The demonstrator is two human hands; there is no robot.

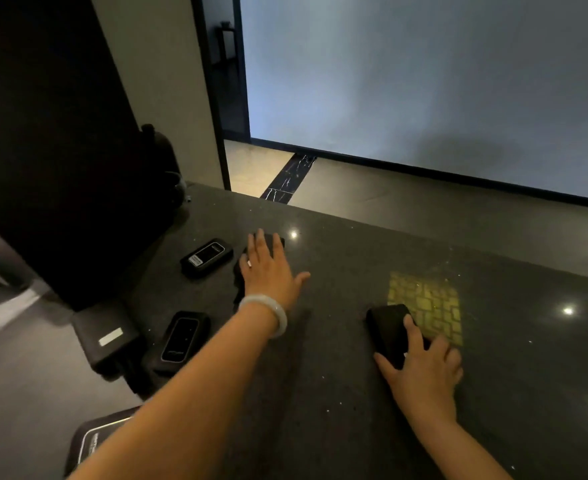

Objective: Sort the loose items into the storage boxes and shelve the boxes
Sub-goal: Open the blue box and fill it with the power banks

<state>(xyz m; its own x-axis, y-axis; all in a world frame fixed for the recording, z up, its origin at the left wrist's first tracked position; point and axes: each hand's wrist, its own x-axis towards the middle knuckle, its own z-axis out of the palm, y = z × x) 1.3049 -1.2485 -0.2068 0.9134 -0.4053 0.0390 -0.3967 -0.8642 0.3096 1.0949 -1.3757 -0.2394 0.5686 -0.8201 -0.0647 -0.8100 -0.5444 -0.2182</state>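
Note:
My left hand [268, 268], with a pale bangle on the wrist, lies flat with straight fingers on top of a dark black item [276, 240] near the middle of the dark stone counter [337, 271]. My right hand [424, 365] holds a small black box [388, 327] at the counter's right, thumb on its left side and fingers curled over its near end. Left of my left hand lie a black case with a window and label [206, 257], a second windowed case [181, 337] and a flat black box with a white label [107, 336].
A yellow grid of light [431, 303] falls on the counter beside the right box. A tall black panel [43, 133] and a dark bag [162, 157] stand at the back left. Another black labelled item [95, 438] sits at the bottom left. The counter's far edge drops to the floor.

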